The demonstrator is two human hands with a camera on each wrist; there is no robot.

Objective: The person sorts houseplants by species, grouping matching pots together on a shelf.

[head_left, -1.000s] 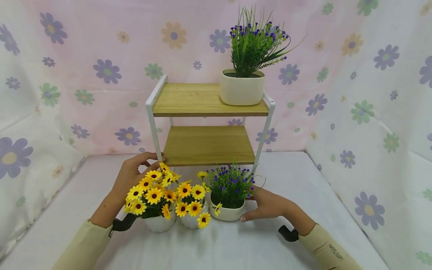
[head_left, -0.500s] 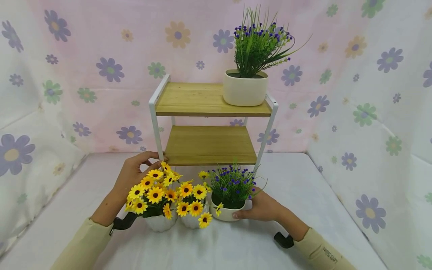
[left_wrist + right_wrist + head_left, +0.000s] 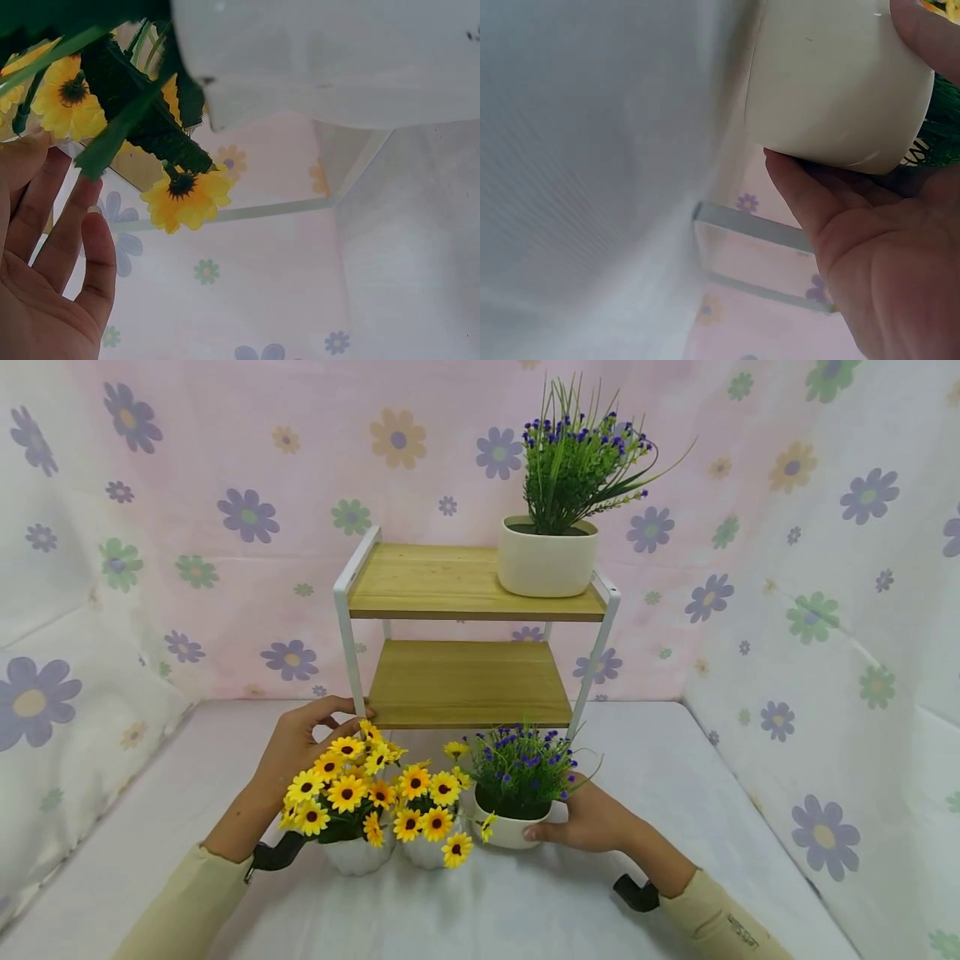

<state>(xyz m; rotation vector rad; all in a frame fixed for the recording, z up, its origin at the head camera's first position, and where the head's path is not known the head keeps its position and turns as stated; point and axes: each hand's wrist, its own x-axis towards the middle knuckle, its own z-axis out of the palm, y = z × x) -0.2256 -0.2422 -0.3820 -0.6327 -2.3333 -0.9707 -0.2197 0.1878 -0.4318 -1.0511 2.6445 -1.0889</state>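
My left hand (image 3: 288,756) pinches the white front-left leg (image 3: 349,652) of a two-tier shelf rack, by the lower wooden board (image 3: 468,685). In the left wrist view its fingers reach behind yellow blooms (image 3: 186,199). My right hand (image 3: 596,814) holds a small cream flowerpot (image 3: 501,835) of purple flowers (image 3: 517,764), thumb in front and fingers round the far side. The right wrist view shows this pot (image 3: 832,82) between thumb and fingers. Two white pots with yellow daisy-like flowers (image 3: 347,793) (image 3: 426,802) stand left of it, the nearer blooms overlapping its rim.
A larger cream pot (image 3: 547,564) of tall purple flowers and grass stands at the right of the upper board (image 3: 427,577). White cloth (image 3: 517,910) covers the table. Flower-printed cloth (image 3: 420,468) surrounds it at the back and sides.
My right hand has closed in on the small purple-flowered pot, its thumb coming onto the front. That pot has shifted slightly to the right. My left hand keeps its place at the rack leg.
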